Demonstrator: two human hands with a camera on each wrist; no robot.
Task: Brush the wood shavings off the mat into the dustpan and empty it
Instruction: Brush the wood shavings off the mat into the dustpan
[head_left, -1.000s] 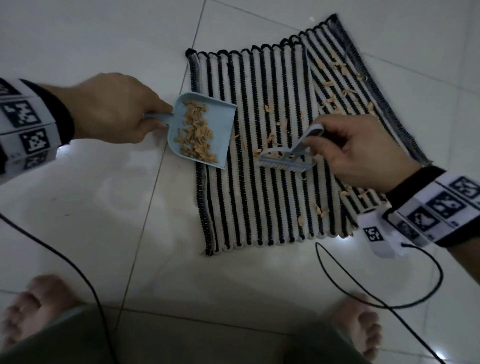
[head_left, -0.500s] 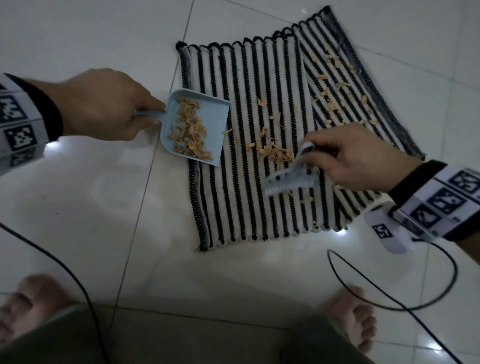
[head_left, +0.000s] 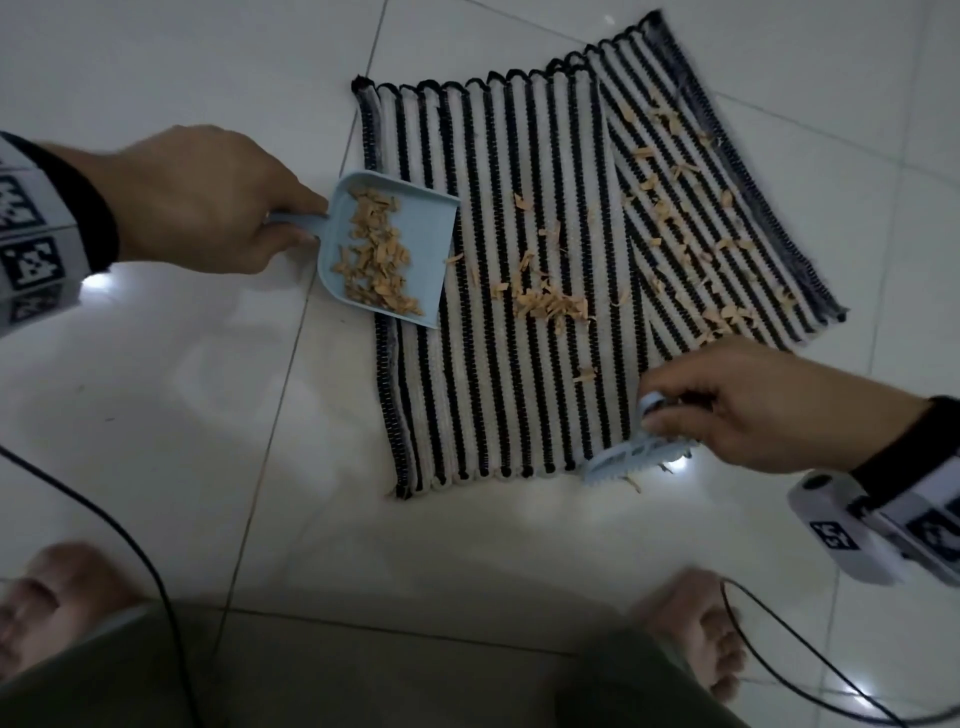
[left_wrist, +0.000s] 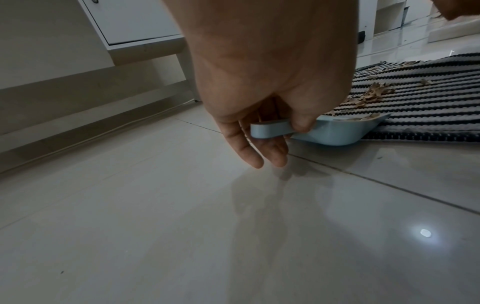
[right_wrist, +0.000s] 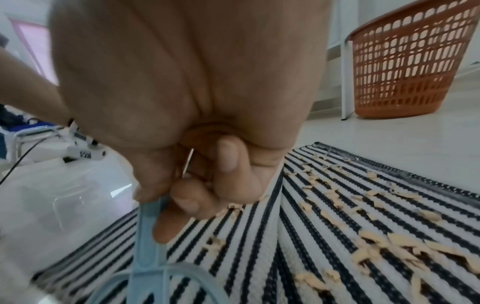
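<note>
A black-and-white striped mat (head_left: 498, 374) lies on the white tile floor. Tan wood shavings (head_left: 550, 304) sit in a small heap at its middle, and more are scattered over its right part (right_wrist: 376, 244). My left hand (head_left: 208, 197) grips the handle of a light blue dustpan (head_left: 415, 228), which holds a pile of shavings and rests its lip on the mat's left edge (left_wrist: 335, 129). My right hand (head_left: 753, 405) grips the handle of a light blue brush (head_left: 631, 460), whose head is at the mat's near right corner (right_wrist: 148, 246).
An orange plastic laundry basket (right_wrist: 405, 61) stands beyond the mat on the right. White furniture (left_wrist: 135, 26) stands by the wall on the left. Black cables (head_left: 779, 654) trail over the floor near my bare feet (head_left: 696, 629). One shaving (head_left: 632, 484) lies on the tile by the brush.
My right hand has drawn the brush from the mat's middle back to its near right corner, leaving a small heap of shavings there. The dustpan has stayed at the left edge.
</note>
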